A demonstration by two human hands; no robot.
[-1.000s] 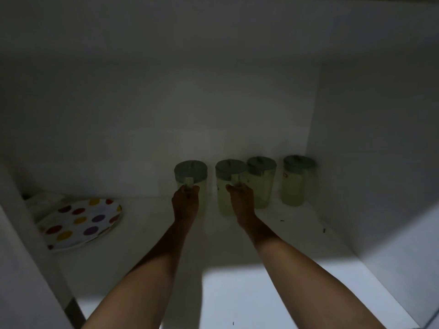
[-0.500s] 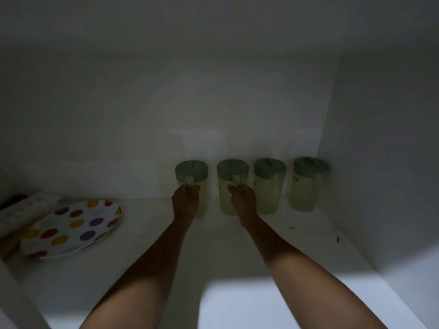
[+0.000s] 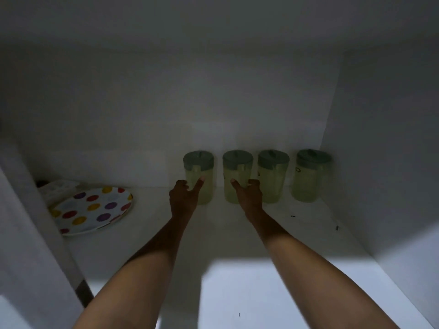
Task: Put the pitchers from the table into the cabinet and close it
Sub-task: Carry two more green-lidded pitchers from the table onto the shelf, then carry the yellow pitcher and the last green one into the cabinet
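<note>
Several pale green pitchers with darker green lids stand in a row at the back of the dim white cabinet shelf (image 3: 225,236). My left hand (image 3: 184,198) is at the front of the leftmost pitcher (image 3: 198,160), with its thumb stretched up against the pitcher's side and its fingers spread off the handle. My right hand (image 3: 249,194) is at the front of the second pitcher (image 3: 237,160), thumb likewise lifted and fingers loose. The two pitchers further right (image 3: 273,162) (image 3: 312,162) stand untouched near the right wall.
A white plate with coloured dots (image 3: 92,210) lies at the shelf's left, and a white tray-like item (image 3: 59,187) sits behind it. The cabinet's right wall (image 3: 380,162) and a left panel (image 3: 35,222) close in the shelf. No door is in view.
Both hands were closed around the handles of the two left pitchers; now the thumbs and fingers have opened off them. The pitchers stand still on the shelf.
</note>
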